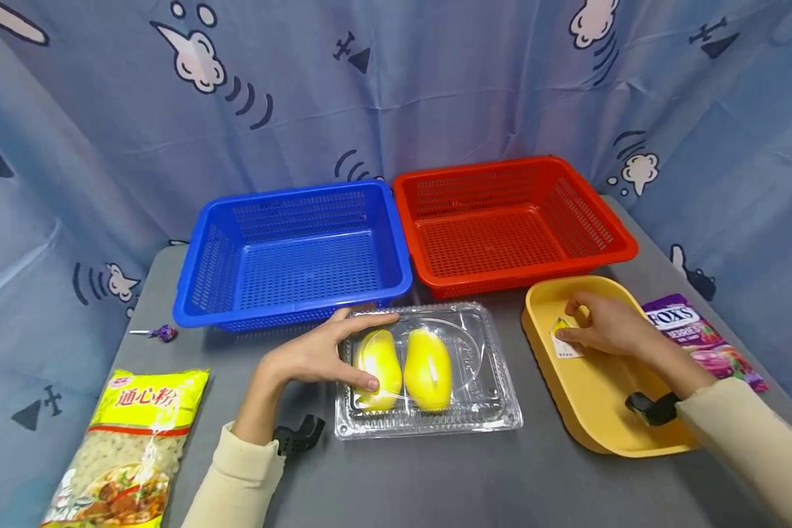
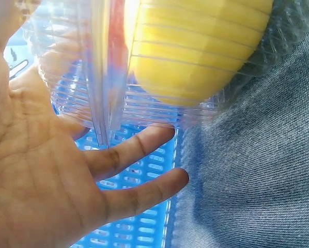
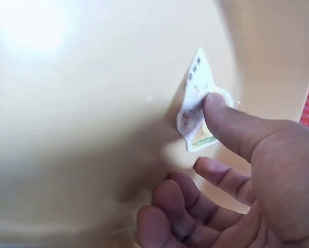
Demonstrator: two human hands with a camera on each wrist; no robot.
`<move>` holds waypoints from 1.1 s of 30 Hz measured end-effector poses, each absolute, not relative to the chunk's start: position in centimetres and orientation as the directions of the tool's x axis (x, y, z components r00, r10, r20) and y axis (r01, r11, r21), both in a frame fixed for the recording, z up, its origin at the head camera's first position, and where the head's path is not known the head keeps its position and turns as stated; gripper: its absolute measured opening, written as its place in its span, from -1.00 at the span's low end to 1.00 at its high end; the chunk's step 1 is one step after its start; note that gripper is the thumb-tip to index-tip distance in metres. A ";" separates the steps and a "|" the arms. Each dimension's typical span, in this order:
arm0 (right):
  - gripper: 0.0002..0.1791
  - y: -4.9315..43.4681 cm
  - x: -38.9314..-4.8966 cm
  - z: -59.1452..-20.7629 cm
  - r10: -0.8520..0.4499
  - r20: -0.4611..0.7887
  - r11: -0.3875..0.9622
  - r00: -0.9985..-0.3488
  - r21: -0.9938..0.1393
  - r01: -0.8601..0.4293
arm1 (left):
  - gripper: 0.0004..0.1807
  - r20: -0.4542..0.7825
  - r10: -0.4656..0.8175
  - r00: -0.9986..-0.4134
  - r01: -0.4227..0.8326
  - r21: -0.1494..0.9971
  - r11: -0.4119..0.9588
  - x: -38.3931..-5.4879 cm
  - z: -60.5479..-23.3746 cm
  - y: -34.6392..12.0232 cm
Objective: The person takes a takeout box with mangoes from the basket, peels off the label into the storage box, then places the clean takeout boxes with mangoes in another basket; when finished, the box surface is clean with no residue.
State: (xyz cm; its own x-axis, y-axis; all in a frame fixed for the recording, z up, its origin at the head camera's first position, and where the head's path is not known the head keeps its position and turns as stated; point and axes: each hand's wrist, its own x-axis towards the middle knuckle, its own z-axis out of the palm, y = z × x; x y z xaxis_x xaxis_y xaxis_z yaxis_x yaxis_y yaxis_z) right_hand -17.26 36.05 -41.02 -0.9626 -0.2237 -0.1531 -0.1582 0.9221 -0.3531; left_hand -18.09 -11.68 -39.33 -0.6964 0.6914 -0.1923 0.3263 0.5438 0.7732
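Observation:
A clear plastic clamshell box (image 1: pixel 482 389) with two yellow mangoes (image 1: pixel 427 370) inside lies on the grey table, its lid down. My left hand (image 1: pixel 313 356) rests on its left side, thumb across the lid and index finger along the back edge. In the left wrist view the other fingers (image 2: pixel 149 194) stretch out straight beside the ribbed wall. Over at the right, my right hand (image 1: pixel 607 326) reaches into a yellow tub (image 1: pixel 600 418). It pinches a small white sticker (image 3: pixel 196 98) with a printed picture and lettering, which stands bent upward under the thumb.
Behind the box stand a blue basket (image 1: pixel 306 268) and a red basket (image 1: pixel 488 238), side by side. A bag of macaroni (image 1: pixel 135 440) and a wrapped lollipop (image 1: pixel 165 334) lie at left. A purple candy bag (image 1: pixel 699 330) lies right of the tub. A patterned curtain (image 1: pixel 369 88) hangs behind.

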 end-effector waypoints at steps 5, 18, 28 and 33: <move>-0.45 36.3 -17.0 -39.9 -0.204 -0.182 0.919 -0.962 -0.374 -0.124 | -0.08 -0.170 0.719 -0.674 0.352 0.781 0.515 -18.3 -39.4 -11.6; -0.59 32.0 -16.7 -35.0 -0.225 0.015 0.863 -0.974 -0.461 -0.206 | -0.19 -0.126 0.758 -0.640 0.368 0.815 0.447 -18.5 -39.3 -12.7; -0.45 27.4 -15.1 -34.9 -0.401 -0.029 0.750 -0.916 -0.585 -0.309 | -0.21 -0.192 0.745 -0.639 0.252 0.863 0.438 -18.2 -38.3 -14.5; -0.27 26.1 -14.6 -35.2 -0.445 -0.059 0.726 -0.893 -0.607 -0.322 | -0.19 -0.198 0.743 -0.639 0.247 0.862 0.442 -18.1 -38.0 -15.0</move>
